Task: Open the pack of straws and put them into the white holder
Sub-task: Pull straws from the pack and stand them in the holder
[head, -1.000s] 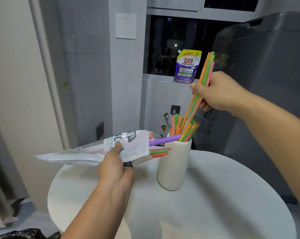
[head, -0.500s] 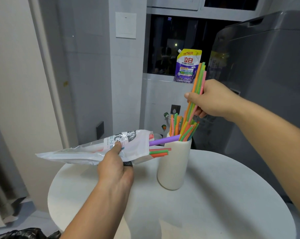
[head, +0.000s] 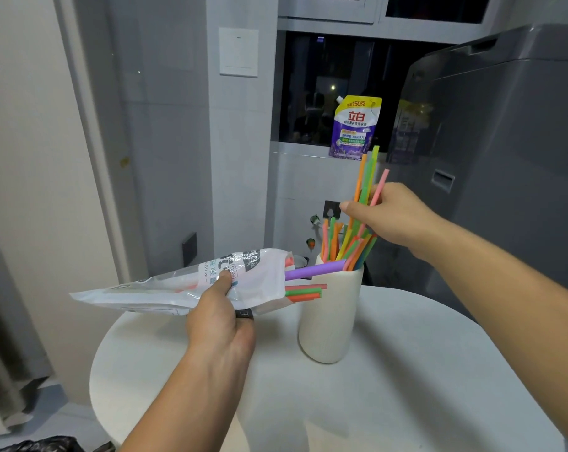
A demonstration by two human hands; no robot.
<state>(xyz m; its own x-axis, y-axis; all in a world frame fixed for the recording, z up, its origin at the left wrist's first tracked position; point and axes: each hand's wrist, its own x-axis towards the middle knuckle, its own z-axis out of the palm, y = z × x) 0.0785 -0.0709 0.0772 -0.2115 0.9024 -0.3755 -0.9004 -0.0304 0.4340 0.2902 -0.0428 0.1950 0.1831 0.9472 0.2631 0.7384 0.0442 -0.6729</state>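
The white holder [head: 330, 318] stands on the round white table [head: 406, 386], with several coloured straws upright in it. My right hand [head: 390, 216] grips a bunch of orange, green and pink straws [head: 367, 177] just above the holder, their lower ends inside its mouth. My left hand [head: 219, 324] holds the open plastic straw pack [head: 178, 287] level, to the left of the holder. A thick purple straw [head: 315, 269] and several thin green and orange ones [head: 303, 292] poke out of the pack's open end toward the holder.
A purple detergent pouch [head: 356, 127] stands on the window ledge behind. A grey washing machine [head: 504, 151] rises at the right, close behind the table. A wall switch [head: 238, 52] and a dark socket [head: 189, 248] are on the wall at left.
My right hand has come down with the bunch of straws, pushing them deeper into the holder. The left hand and the pack have stayed still.
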